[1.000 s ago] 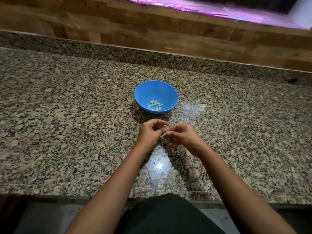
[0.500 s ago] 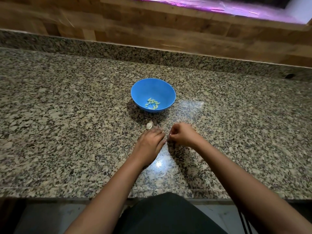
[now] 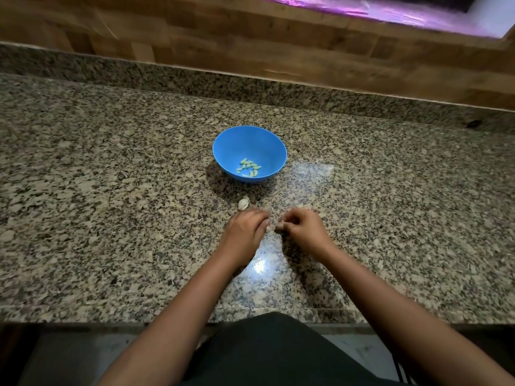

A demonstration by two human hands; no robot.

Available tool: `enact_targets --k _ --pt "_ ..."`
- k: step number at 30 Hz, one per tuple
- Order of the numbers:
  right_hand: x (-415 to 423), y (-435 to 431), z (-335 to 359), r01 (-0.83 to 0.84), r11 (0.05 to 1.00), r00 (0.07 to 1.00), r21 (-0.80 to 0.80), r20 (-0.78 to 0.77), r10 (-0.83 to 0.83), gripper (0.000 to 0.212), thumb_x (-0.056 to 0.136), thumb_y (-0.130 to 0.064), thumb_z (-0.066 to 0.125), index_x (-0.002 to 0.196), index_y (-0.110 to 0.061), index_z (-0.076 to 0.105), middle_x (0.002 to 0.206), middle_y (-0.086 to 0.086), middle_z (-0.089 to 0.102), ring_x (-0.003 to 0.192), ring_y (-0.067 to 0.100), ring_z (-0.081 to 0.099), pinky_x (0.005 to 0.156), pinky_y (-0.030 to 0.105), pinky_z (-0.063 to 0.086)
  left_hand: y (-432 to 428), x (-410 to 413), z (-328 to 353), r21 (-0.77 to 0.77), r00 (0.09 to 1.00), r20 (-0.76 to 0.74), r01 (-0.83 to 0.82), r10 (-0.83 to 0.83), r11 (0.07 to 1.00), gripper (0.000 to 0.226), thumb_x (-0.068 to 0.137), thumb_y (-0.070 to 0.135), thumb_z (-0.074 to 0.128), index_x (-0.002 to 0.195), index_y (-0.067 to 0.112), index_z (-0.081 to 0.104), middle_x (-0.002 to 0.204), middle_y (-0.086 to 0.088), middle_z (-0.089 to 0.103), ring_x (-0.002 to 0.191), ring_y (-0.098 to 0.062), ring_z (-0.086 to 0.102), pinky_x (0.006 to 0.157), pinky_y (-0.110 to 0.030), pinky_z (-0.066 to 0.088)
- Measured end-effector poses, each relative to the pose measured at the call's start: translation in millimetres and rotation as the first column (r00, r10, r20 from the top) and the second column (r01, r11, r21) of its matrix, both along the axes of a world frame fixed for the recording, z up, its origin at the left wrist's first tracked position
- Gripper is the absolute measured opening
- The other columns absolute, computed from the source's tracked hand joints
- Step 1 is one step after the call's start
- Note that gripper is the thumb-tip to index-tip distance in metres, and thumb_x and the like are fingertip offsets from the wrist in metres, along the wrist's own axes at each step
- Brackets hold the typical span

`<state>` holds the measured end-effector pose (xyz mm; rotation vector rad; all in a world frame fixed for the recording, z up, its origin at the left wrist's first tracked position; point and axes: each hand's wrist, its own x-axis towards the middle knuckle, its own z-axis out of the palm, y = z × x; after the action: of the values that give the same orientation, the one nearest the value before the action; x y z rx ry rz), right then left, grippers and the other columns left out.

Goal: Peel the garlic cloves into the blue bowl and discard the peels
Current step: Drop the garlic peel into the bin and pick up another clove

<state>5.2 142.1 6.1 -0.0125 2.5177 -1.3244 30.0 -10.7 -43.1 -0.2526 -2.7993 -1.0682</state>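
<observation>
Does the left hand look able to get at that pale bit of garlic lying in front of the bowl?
Probably yes. The pale garlic piece lies on bare counter just beyond the left hand, short of the blue bowl, with nothing between them.

Right hand (image 3: 302, 231): curled fingers hide most of a small pale bit pinched at their tips; clove or peel, too small to tell.
Left hand (image 3: 246, 231): palm down, covering whatever lies under it.
Purple strip (image 3: 390, 9): blurred, cut off by the top edge.
</observation>
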Motion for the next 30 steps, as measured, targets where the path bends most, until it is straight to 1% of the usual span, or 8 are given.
enact_targets --k 3,6,10,14,18,22,26,30 --pt "9 1 7 0.170 0.902 0.968 -0.396 0.240 -0.077 0.005 0.084 0.001 0.063 0.088 0.003 0.064 0.080 0.014 0.067 0.067 0.021 0.062 0.060 0.028 0.056 6 -3 21 0.274 0.983 0.178 -0.001 -0.050 0.962 0.024 0.099 0.024 0.044 0.112 0.010 0.058 0.106 -0.007 0.062 0.099 -0.019 0.055 0.075 -0.023 0.040" --pt "16 -1 14 0.257 0.777 0.939 -0.574 0.339 -0.061 0.006 0.081 0.006 0.061 0.086 0.004 0.062 0.076 0.013 0.065 0.061 0.018 0.058 0.054 0.022 0.053 9 -3 35 0.310 0.968 0.224 0.037 -0.111 0.950 0.022 0.100 0.027 0.040 0.104 0.008 0.050 0.091 -0.004 0.059 0.081 -0.015 0.054 0.059 -0.013 0.035" --pt "15 -4 21 0.349 0.620 0.921 -0.702 0.378 -0.090 0.007 0.083 0.011 0.056 0.087 0.008 0.060 0.077 0.014 0.065 0.058 0.015 0.058 0.053 0.019 0.052 7 1 44 0.357 0.965 0.206 0.080 -0.162 0.931 0.022 0.100 0.031 0.035 0.091 0.013 0.044 0.071 0.008 0.049 0.062 -0.003 0.045 0.051 -0.015 0.032" --pt "15 -6 27 0.284 0.638 0.945 -0.716 0.320 -0.062 0.007 0.086 0.007 0.054 0.089 0.008 0.060 0.075 0.014 0.062 0.057 0.015 0.059 0.054 0.019 0.052 8 2 40 0.395 0.979 0.135 0.090 -0.154 0.914 0.022 0.100 0.033 0.035 0.082 0.023 0.042 0.070 0.004 0.050 0.060 -0.009 0.048 0.056 -0.029 0.040" --pt "13 -1 37 -0.079 0.948 0.995 -0.309 0.035 0.095 0.008 0.092 -0.007 0.055 0.091 0.000 0.058 0.077 0.010 0.065 0.058 0.019 0.062 0.059 0.033 0.056 6 -2 46 0.517 0.962 0.219 0.025 -0.160 0.856 0.024 0.100 0.032 0.038 0.083 0.017 0.048 0.066 0.007 0.050 0.053 -0.013 0.056 0.051 -0.031 0.046" --pt "6 1 48 -0.376 0.887 0.892 0.267 -0.155 0.424 0.019 0.098 -0.021 0.045 0.099 -0.005 0.055 0.080 0.001 0.058 0.068 0.015 0.057 0.066 0.038 0.055 7 -9 60 0.618 0.922 0.274 0.047 -0.272 0.784 0.023 0.101 0.027 0.036 0.084 0.020 0.050 0.054 0.011 0.050 0.045 -0.003 0.048 0.048 -0.028 0.050" --pt "8 0 51 -0.238 0.926 0.961 -0.293 0.066 0.268 0.018 0.099 -0.014 0.041 0.085 -0.006 0.047 0.069 0.004 0.049 0.054 0.013 0.049 0.047 0.027 0.046 8 -15 68 0.685 0.898 0.322 -0.003 -0.300 0.728 0.025 0.101 0.031 0.036 0.085 0.015 0.046 0.062 0.002 0.044 0.047 -0.008 0.045 0.046 -0.028 0.049" --pt "4 0 50 -0.044 0.822 0.935 -0.568 0.267 0.234 0.023 0.099 -0.011 0.040 0.078 -0.008 0.047 0.062 0.003 0.043 0.047 0.010 0.042 0.042 0.020 0.040 8 -17 71 0.648 0.915 0.274 0.050 -0.294 0.760 0.025 0.100 0.031 0.036 0.083 0.015 0.043 0.062 -0.002 0.041 0.045 -0.009 0.044 0.043 -0.025 0.047"
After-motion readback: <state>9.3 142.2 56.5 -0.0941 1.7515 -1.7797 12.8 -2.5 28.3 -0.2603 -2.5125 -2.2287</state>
